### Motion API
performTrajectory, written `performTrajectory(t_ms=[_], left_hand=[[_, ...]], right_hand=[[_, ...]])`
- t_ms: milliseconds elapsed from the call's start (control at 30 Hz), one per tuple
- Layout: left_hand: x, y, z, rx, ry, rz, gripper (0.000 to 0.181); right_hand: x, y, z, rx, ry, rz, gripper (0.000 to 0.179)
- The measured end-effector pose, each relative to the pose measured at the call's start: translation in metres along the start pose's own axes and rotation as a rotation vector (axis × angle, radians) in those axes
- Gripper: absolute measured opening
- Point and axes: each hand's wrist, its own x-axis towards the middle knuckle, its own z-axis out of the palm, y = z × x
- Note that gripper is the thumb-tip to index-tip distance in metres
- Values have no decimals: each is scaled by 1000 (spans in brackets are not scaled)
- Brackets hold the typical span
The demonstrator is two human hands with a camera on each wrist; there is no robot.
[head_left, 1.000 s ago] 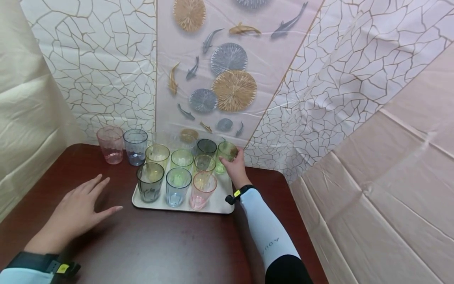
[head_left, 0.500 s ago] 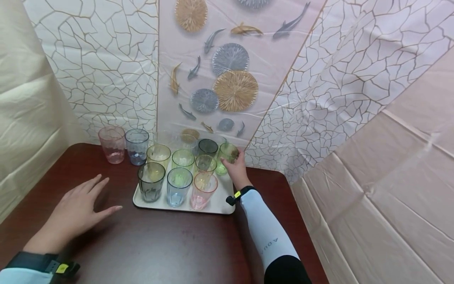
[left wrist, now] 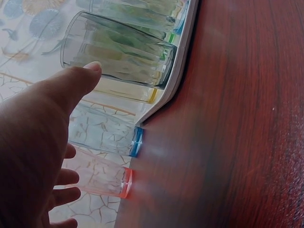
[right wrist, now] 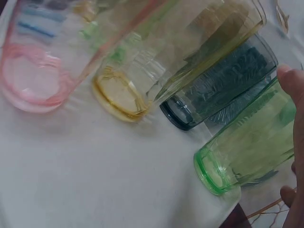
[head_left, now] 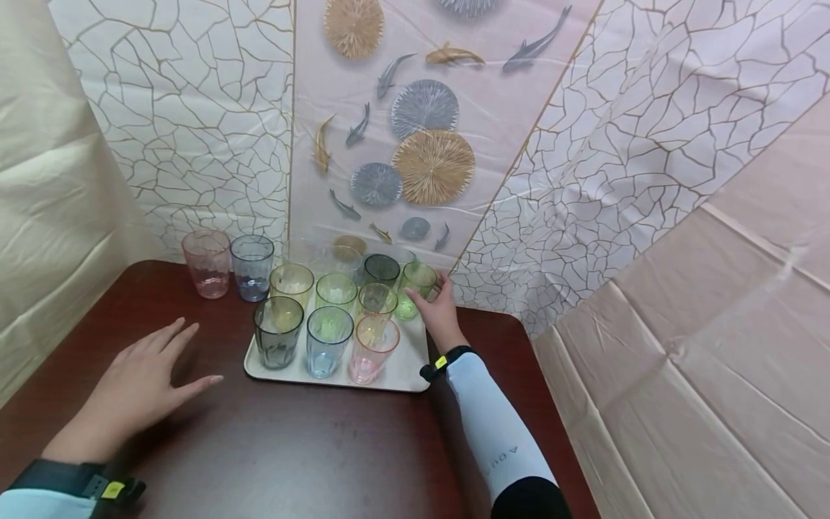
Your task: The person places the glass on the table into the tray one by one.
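Note:
A green drinking glass [head_left: 416, 281] stands upright at the back right of a white tray [head_left: 410, 364]. My right hand [head_left: 437, 311] is at this glass, thumb by its near side and fingers spread off its right side; in the right wrist view the thumb tip overlaps the rim of the green glass [right wrist: 249, 147]. Beside it stand a dark glass [head_left: 381, 269] and an amber glass [head_left: 377, 297]. At the tray's front are a grey glass [head_left: 277, 346], a blue glass [head_left: 324, 353] and a pink glass [head_left: 371, 360]. My left hand [head_left: 139, 386] hovers left of the tray, fingers extended, holding nothing.
A second pink glass [head_left: 209, 270] and a second blue glass [head_left: 252, 270] stand on the brown table [head_left: 305, 447] behind the tray's left side. A yellow glass [head_left: 292, 282] and another green glass [head_left: 336, 292] fill the tray's middle. Patterned cloth [head_left: 214, 130] hangs behind.
My right hand's fingers have come off the green glass and moved slightly right; the glass stays in its place on the tray. The left hand has not visibly moved.

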Motion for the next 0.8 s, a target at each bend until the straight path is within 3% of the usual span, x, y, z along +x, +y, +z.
performTrajectory(t_ms=[200, 333, 600, 800], left_hand=[[0, 0, -5, -2, 0, -2, 118], [0, -2, -4, 0, -4, -7, 119], [1, -3, -3, -1, -10, -13, 119], [0, -5, -1, -1, -17, -19, 122]], right_hand=[[-26, -4, -15, -143, -22, -15, 105], [-52, -7, -27, -242, -70, -80, 102], [-105, -8, -55, -401, -130, -296, 86], [-138, -6, -63, -547, -129, -460, 85]])
